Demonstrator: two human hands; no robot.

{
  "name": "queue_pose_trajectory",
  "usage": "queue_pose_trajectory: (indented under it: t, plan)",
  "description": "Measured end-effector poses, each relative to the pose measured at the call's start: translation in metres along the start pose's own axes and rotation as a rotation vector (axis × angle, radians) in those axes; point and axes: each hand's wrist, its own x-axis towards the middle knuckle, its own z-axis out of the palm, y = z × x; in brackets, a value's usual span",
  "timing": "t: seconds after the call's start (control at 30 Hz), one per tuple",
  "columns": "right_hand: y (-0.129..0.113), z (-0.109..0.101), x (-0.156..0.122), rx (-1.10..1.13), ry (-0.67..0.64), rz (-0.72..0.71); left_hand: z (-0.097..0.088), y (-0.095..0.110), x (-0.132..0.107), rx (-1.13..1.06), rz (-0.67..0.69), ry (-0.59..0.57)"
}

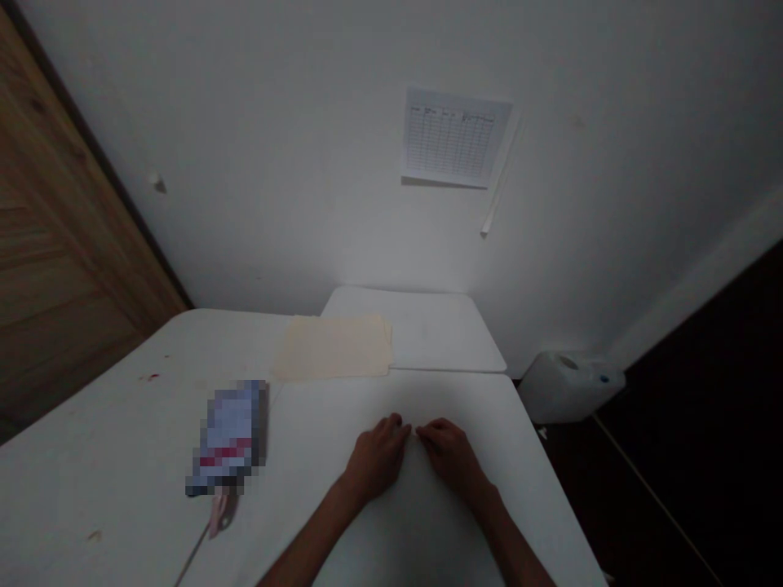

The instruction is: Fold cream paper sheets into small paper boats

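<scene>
My left hand (pixel 378 455) rests low over the white table (pixel 489 424), its fingers curled and pinched together. A short gap to the right of it, my right hand (pixel 453 458) is closed in a similar pinch. The fingertips of both hands face each other, almost touching. Whatever lies between or inside them is too small and dim to name. Beyond the hands, towards the wall, lies a flat cream-coloured folder or sheet (pixel 333 349).
At the left lies a blurred bluish pouch-like item (pixel 229 428) with a pink strap (pixel 218 512). A white board (pixel 428 330) stands at the wall end. A printed sheet (pixel 456 139) hangs on the wall. A white plastic jug (pixel 566 387) sits on the dark floor, right.
</scene>
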Motion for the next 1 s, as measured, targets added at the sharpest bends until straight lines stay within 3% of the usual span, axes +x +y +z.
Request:
queue_pose_trajectory:
  t: [0.27,0.4,0.67,1.0]
  plan:
    - [-0.005,-0.004,-0.011,0.081,0.003,-0.052,0.005,-0.002,0.000,0.006,0.109,-0.015]
    - [-0.006,-0.004,-0.008,0.108,0.051,-0.009,0.003,-0.002,-0.001,0.002,0.140,-0.016]
    - [-0.008,-0.002,-0.001,0.028,-0.013,-0.011,0.003,-0.002,0.000,-0.005,0.152,-0.045]
    - [-0.004,0.004,-0.012,-0.180,0.016,0.036,0.006,-0.001,-0.003,-0.010,0.110,-0.059]
